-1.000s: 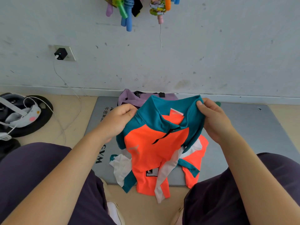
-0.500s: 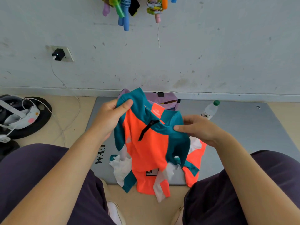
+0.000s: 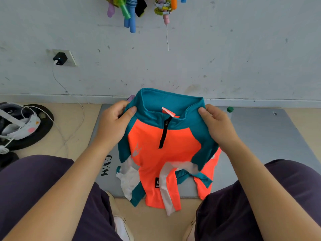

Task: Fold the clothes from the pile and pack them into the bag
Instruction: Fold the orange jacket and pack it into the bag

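A charger (image 3: 60,58) is sitting in the wall plug at upper left w/ its white cord (image 3: 69,94) running down, and colored toys (image 3: 130,13) are hanging at top. The orange & teal shirt (image 3: 165,146) is covering the purple bag (image 3: 131,97), so only a corner is peeking out & I can't tell what's in it. Left hand (image 3: 112,124) and right hand (image 3: 217,126) are each pinching a shoulder, holding the shirt up flat mid-frame over the gray mat (image 3: 260,136); half a sec ago it was hanging crooked.
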